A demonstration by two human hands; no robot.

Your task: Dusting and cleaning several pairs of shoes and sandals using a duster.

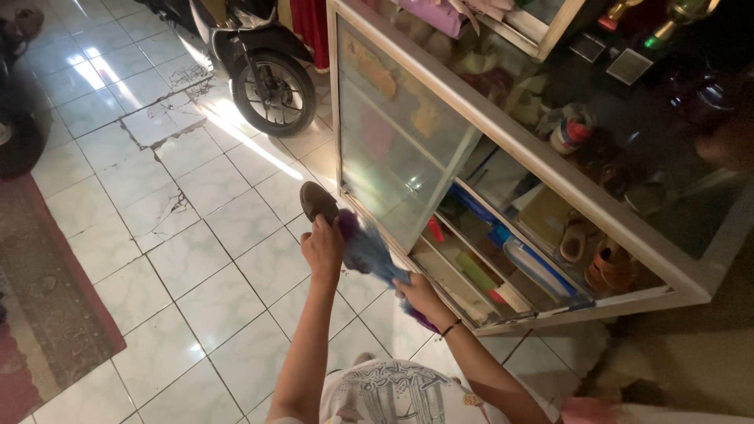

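My left hand point(323, 247) grips a brown shoe point(317, 201) held out over the tiled floor, sole side toward me. My right hand point(422, 295) holds a blue and purple cloth point(369, 253) that stretches from it up to the shoe, touching the shoe's side. Both hands are just in front of a glass display cabinet point(503, 133), near its lower open shelf.
The cabinet's lower shelves hold sandals point(577, 239), books and boxes. A motorbike's front wheel point(272, 93) stands at the back on the white tiled floor point(196, 259), which is cracked in places. A red patterned rug point(47, 298) lies at the left.
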